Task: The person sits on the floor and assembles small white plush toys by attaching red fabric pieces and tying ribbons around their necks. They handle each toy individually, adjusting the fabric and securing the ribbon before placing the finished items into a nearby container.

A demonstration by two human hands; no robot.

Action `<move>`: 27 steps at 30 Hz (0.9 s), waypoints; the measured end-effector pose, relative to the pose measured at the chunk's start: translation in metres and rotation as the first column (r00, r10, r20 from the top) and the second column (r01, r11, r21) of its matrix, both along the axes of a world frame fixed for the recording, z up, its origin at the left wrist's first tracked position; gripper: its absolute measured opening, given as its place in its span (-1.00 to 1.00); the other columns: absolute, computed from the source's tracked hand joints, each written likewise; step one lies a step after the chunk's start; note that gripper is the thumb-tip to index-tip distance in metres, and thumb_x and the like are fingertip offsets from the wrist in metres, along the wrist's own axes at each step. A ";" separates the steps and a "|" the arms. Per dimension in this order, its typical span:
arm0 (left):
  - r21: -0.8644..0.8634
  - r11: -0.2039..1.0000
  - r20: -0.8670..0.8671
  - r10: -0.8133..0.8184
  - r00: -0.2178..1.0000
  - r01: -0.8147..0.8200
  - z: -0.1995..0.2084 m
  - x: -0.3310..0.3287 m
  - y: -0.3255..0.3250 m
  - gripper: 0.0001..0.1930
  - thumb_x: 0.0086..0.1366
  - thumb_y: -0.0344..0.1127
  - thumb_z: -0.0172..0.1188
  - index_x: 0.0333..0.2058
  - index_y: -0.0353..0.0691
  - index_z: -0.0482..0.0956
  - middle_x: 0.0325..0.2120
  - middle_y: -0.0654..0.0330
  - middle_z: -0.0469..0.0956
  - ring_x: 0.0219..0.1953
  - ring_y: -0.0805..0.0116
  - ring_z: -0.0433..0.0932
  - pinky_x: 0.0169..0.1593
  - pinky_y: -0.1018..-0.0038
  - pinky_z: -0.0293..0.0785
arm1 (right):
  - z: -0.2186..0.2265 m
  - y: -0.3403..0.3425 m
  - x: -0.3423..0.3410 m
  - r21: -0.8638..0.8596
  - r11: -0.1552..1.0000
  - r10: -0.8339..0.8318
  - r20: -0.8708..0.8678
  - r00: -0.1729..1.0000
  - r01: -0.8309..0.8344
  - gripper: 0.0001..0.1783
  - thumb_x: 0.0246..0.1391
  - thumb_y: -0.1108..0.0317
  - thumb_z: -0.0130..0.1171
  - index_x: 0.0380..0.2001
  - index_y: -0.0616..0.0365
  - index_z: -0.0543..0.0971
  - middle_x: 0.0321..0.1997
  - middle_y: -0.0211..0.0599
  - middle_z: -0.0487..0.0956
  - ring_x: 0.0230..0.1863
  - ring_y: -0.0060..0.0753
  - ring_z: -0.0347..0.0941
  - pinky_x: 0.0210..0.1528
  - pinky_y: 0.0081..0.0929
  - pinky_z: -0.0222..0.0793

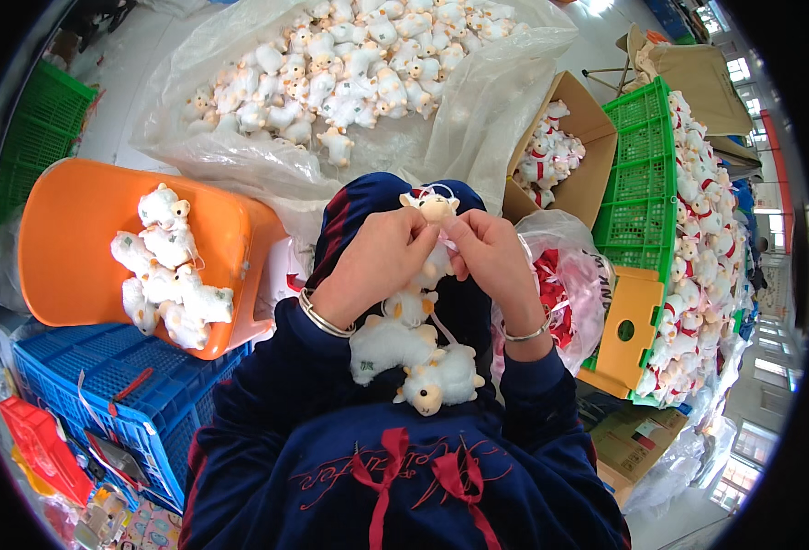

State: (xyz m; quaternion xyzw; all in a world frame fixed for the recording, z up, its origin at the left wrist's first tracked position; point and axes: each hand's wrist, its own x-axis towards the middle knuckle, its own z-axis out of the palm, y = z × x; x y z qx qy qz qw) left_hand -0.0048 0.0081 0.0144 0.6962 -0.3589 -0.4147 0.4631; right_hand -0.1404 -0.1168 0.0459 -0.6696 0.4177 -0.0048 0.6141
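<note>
A small white plush sheep (437,207) with a cream face and a thin white loop at its head is held above my lap. My left hand (382,257) is closed in a pinch at its neck, from the left. From the other side my right hand (491,252) pinches at the same spot; a thin pale ribbon seems to lie between the fingers, mostly hidden. Below my hands, several more plush sheep (441,378) rest on my lap, with a thin pale ribbon beside them.
A big plastic sheet (478,137) ahead bears a heap of plush sheep. Several more lie on an orange chair (65,247) at left, beside a blue crate (84,367). At right are a cardboard box (597,137), a bag of red ribbons (556,293) and a green crate (638,183).
</note>
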 end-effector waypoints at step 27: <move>0.049 0.995 -0.409 0.095 0.908 -0.081 -0.005 -0.013 0.017 -0.76 0.51 -0.19 0.18 -0.31 -0.22 0.48 -0.59 0.30 0.58 -0.66 0.64 0.51 -0.59 0.70 0.39 | -0.032 0.028 -0.019 -0.082 0.984 -0.125 0.308 0.943 0.157 -0.75 0.41 0.32 0.17 -0.38 0.21 0.56 -0.53 -0.56 0.52 -0.54 -0.76 0.34 -0.48 -0.68 0.27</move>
